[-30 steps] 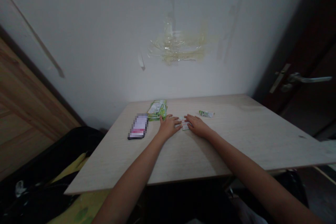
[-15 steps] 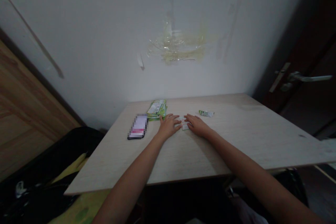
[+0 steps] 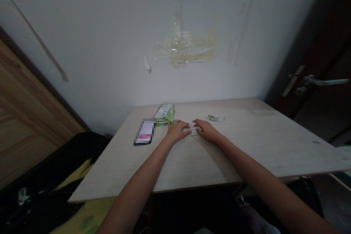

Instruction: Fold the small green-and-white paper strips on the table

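Observation:
A small, flat, pale card-like piece (image 3: pixel 195 131) lies on the light wooden table (image 3: pixel 197 164) between my hands. At its left edge rests my left hand (image 3: pixel 177 131), fingers spread and palm down. My right hand (image 3: pixel 205 130) touches it from the right with its fingers apart and bent, partly covering it. Faint print shows on the piece, too small to read. Just behind my left hand sits a stack of green and white packets (image 3: pixel 165 113). Beyond my right hand is a crumpled green and white wrapper (image 3: pixel 216 118).
A phone (image 3: pixel 145 131) with a lit, blurred screen lies at the left of the table. Behind the table rises a white wall (image 3: pixel 115 44) with old tape on it. At the right stands a dark door with a metal handle (image 3: pixel 323 81).
The fingers of my right hand have shifted very slightly over the pale piece. The whole view has drifted a little; everything else stays in place.

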A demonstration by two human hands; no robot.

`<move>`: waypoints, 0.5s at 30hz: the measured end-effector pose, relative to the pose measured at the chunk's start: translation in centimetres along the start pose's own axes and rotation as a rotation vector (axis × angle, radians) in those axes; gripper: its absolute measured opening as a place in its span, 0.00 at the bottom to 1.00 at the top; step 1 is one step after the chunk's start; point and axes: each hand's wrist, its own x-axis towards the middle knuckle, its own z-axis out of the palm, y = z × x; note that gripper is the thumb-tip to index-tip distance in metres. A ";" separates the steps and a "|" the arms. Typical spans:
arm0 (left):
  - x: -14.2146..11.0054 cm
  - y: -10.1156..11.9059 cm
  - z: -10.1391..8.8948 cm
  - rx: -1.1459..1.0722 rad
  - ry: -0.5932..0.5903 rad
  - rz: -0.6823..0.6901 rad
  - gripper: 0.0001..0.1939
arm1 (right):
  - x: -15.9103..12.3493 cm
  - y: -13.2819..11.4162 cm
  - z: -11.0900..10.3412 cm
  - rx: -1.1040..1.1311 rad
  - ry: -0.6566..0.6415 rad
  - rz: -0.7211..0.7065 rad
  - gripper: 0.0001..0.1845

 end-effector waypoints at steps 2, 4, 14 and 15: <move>0.0 0.1 -0.2 0.002 -0.015 -0.006 0.20 | 0.0 0.1 0.1 0.016 0.010 0.002 0.23; -0.1 0.2 -0.3 0.009 -0.024 -0.005 0.22 | 0.0 0.2 0.2 0.041 0.027 0.007 0.23; 0.1 -0.6 0.2 0.018 -0.052 -0.012 0.24 | 0.5 1.6 -0.1 0.207 0.216 0.186 0.09; 0.2 -0.6 0.2 0.019 -0.055 -0.012 0.24 | 0.6 1.7 -0.2 0.206 0.217 0.213 0.09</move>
